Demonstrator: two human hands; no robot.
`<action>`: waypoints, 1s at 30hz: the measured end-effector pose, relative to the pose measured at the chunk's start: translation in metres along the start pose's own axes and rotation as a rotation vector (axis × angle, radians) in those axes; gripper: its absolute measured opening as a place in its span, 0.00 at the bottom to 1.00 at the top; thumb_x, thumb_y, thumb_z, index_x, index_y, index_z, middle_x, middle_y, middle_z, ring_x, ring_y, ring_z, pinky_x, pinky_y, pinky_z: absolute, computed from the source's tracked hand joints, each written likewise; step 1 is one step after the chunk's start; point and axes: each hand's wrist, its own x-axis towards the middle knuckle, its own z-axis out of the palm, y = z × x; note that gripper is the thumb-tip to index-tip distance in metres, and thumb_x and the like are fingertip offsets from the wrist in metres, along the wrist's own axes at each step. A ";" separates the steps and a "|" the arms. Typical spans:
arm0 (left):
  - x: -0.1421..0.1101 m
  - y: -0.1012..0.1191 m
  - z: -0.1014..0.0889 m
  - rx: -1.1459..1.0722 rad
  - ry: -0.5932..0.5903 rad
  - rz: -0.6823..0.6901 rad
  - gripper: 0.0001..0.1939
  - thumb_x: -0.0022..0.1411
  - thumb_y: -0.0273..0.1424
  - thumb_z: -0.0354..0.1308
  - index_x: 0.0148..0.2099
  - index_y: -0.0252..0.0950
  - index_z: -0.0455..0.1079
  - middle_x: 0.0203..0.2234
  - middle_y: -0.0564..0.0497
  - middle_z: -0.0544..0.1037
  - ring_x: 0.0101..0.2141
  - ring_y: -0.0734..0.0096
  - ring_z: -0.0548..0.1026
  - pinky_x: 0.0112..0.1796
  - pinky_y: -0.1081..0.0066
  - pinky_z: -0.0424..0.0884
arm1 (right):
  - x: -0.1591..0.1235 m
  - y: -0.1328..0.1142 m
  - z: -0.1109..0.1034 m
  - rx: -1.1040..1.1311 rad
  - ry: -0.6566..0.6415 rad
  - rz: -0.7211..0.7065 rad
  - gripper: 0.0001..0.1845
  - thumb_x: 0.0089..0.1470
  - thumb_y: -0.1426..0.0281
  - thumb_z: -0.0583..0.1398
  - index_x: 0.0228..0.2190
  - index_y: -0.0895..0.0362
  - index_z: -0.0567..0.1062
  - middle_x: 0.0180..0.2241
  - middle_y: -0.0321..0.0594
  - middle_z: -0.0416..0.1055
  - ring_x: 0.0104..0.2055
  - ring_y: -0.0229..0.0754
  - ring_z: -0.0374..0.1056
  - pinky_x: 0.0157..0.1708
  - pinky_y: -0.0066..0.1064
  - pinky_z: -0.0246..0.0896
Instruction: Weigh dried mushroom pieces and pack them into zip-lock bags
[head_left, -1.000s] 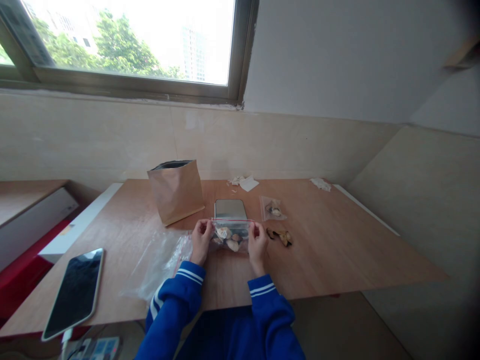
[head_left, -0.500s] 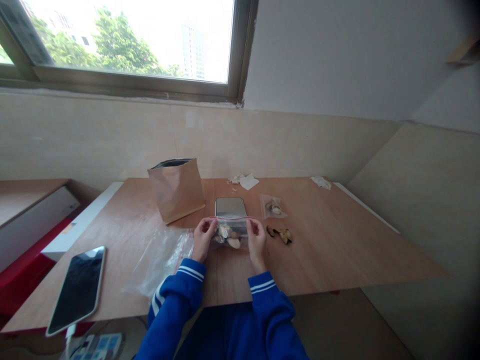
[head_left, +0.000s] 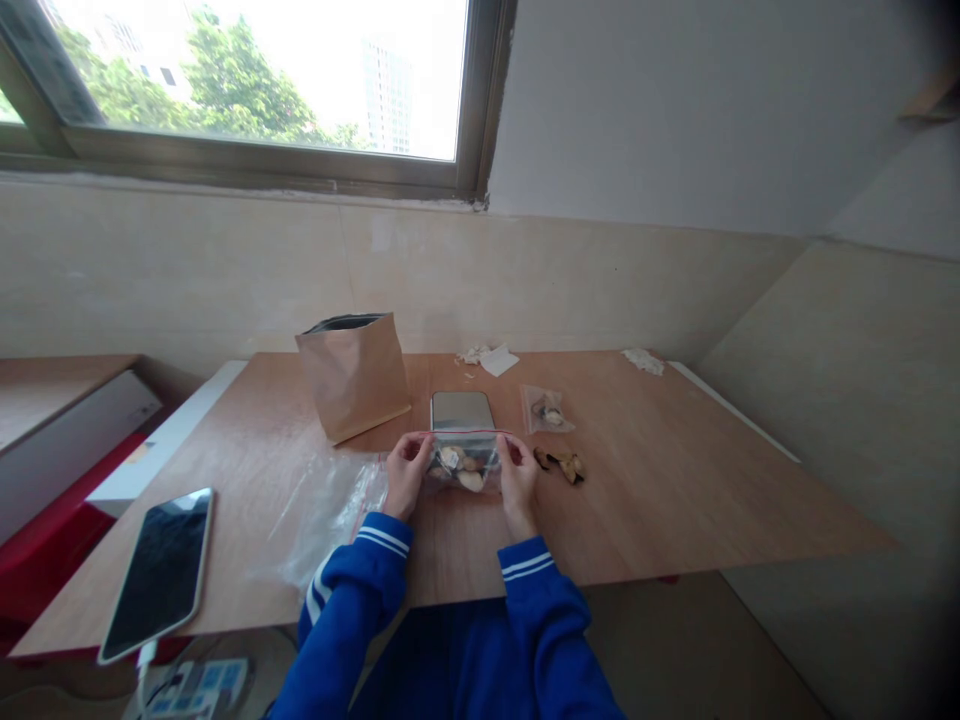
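Before the scale (head_left: 461,408), your left (head_left: 408,465) and right (head_left: 516,468) hands pinch the filled bag (head_left: 463,470). Beyond its left side stands the paper pouch (head_left: 356,380).

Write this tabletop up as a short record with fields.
Left hand: pinches filled clear bag near its left top corner
Right hand: pinches near right top corner
Right of hands: dark curled pieces
Left of hands: loose clear plastic
Beyond hands: flat silvery device, small filled bag
Back left: open brown paper bag
Front left: dark-screened tablet
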 end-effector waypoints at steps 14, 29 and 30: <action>-0.004 0.007 0.002 -0.076 -0.151 -0.052 0.17 0.54 0.44 0.64 0.36 0.35 0.72 0.30 0.51 0.77 0.32 0.69 0.74 0.34 0.73 0.68 | -0.005 -0.012 0.004 0.090 -0.154 0.073 0.21 0.49 0.53 0.64 0.33 0.59 0.77 0.33 0.44 0.78 0.37 0.45 0.73 0.38 0.34 0.67; -0.002 0.002 -0.002 -0.007 -0.127 -0.006 0.16 0.54 0.43 0.65 0.36 0.34 0.73 0.27 0.52 0.77 0.30 0.70 0.74 0.32 0.73 0.67 | -0.007 -0.018 0.002 0.064 -0.136 0.047 0.20 0.49 0.54 0.64 0.31 0.60 0.78 0.31 0.43 0.78 0.35 0.45 0.72 0.39 0.35 0.67; -0.002 0.003 -0.001 -0.016 -0.130 -0.015 0.17 0.54 0.43 0.65 0.36 0.34 0.73 0.27 0.51 0.78 0.30 0.70 0.74 0.33 0.73 0.68 | -0.007 -0.019 0.002 0.060 -0.138 0.048 0.20 0.49 0.54 0.64 0.31 0.60 0.78 0.31 0.43 0.78 0.35 0.45 0.72 0.39 0.35 0.67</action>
